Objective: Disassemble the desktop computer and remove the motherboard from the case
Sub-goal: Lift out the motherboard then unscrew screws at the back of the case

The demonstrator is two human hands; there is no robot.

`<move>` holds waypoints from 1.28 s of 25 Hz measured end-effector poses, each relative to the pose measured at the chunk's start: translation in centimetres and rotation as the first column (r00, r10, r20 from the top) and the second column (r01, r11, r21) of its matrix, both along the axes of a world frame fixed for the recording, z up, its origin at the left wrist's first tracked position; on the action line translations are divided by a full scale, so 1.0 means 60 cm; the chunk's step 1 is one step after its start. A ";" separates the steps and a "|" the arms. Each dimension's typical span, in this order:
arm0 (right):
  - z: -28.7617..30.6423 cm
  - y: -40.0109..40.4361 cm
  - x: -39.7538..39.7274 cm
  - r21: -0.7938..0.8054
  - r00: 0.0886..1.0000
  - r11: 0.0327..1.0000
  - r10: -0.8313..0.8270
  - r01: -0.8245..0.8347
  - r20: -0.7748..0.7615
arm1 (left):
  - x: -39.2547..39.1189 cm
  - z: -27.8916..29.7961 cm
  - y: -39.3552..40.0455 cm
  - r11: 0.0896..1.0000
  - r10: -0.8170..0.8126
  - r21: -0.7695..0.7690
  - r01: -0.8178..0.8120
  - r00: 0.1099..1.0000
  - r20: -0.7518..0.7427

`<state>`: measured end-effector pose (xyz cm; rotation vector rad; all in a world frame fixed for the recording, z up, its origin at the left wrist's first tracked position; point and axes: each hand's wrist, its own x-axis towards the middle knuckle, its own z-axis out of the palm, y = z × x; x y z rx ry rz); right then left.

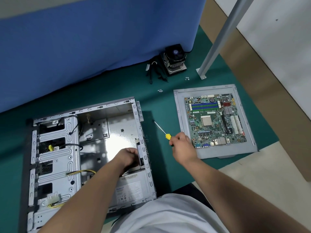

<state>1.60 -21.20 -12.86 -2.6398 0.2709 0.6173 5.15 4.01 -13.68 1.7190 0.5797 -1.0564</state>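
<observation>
Motherboard [215, 121] lies on side panel [250, 148], apart from case [84, 148].

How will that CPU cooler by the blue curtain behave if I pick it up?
The CPU cooler is probably heavy for its size, given its metal fin block under the fan. It looks rigid, though its loose cables would likely dangle. It already sits tilted on the green mat, so a push may tip it.

I see a makeshift repair workspace on a floor. A green mat [104, 91] lies under a blue cloth backdrop [84, 39], beside a grey metal post [218, 36] and cardboard sheeting [249, 64].
</observation>
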 end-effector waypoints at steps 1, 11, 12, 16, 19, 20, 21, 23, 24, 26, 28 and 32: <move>0.001 0.004 -0.002 -0.030 1.000 1.000 0.001 -0.001 0.009 | -0.001 -0.001 0.001 1.000 -0.006 -0.001 0.006 1.000 -0.002; -0.002 0.118 0.014 0.371 0.945 0.888 -0.175 0.273 -0.277 | -0.003 0.000 -0.006 1.000 0.025 -0.004 -0.025 1.000 0.010; -0.010 0.125 0.013 0.394 0.903 0.834 -0.257 0.387 -0.344 | -0.002 0.000 -0.006 1.000 0.023 -0.002 -0.023 1.000 0.016; -0.026 0.127 0.015 0.402 0.786 0.702 -0.382 0.589 -0.485 | -0.001 0.002 -0.004 1.000 0.016 0.012 -0.017 0.999 0.029; -0.026 0.127 0.023 0.407 0.766 0.677 -0.385 0.613 -0.515 | 0.000 -0.001 -0.004 0.999 0.007 0.034 -0.008 1.000 0.025; -0.025 0.126 0.026 0.410 0.769 0.679 -0.378 0.609 -0.516 | 0.000 -0.002 -0.004 0.999 0.006 0.031 -0.006 1.000 0.022; -0.025 0.126 0.030 0.414 0.772 0.682 -0.370 0.603 -0.517 | 0.000 -0.003 -0.004 1.000 0.009 0.017 -0.009 1.000 0.022; -0.022 0.124 0.034 0.418 0.790 0.706 -0.336 0.572 -0.512 | -0.001 -0.005 -0.002 0.999 0.032 -0.003 -0.032 0.999 0.020; -0.021 0.122 0.035 0.418 0.808 0.731 -0.310 0.540 -0.501 | -0.001 -0.006 -0.002 0.999 0.045 -0.008 -0.045 0.999 0.020; -0.023 0.117 0.033 0.422 0.855 0.784 -0.252 0.455 -0.453 | -0.001 -0.008 0.000 0.998 0.056 -0.020 -0.055 0.998 0.028; -0.024 0.112 0.026 0.441 0.895 0.810 -0.213 0.386 -0.392 | -0.001 -0.009 0.000 0.999 0.036 -0.021 -0.036 0.999 0.029; -0.025 0.108 0.008 0.487 0.954 0.831 -0.163 0.270 -0.250 | 0.001 -0.014 0.001 1.000 0.025 -0.010 -0.025 0.999 0.028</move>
